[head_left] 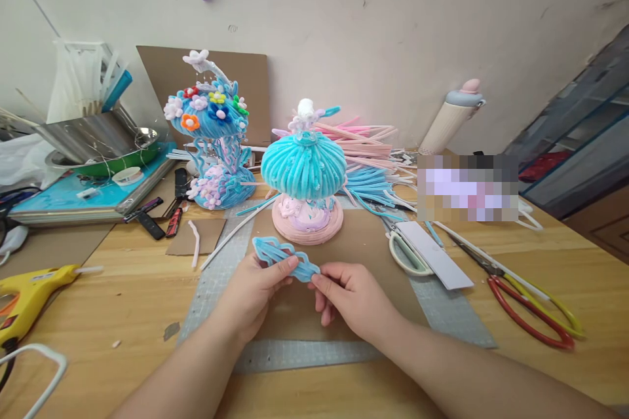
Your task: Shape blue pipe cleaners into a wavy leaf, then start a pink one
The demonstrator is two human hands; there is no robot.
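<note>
Between my two hands is a light blue bundle of wavy pipe cleaners [275, 253]. My left hand [260, 285] grips its middle, thumb on top. At the right end of the bundle, the thumb and fingers of my right hand [346, 291] pinch the tip. Just beyond them stands a turquoise pleated pipe-cleaner dome [303, 167] on a round pink base [281, 222], with a white and lilac ornament [305, 115] on top. Brown cardboard [393, 301] lies beneath my hands on a grey cutting mat [455, 314].
A blue flower-covered pipe-cleaner piece [206, 114] stands back left. Behind the dome lie pink pipe cleaners [366, 141] and blue pipe cleaners [371, 183]. Red-and-yellow-handled scissors [531, 314] and green-handled scissors [407, 252] lie right; a yellow glue gun [37, 301] lies left. A bottle [449, 118] stands back right.
</note>
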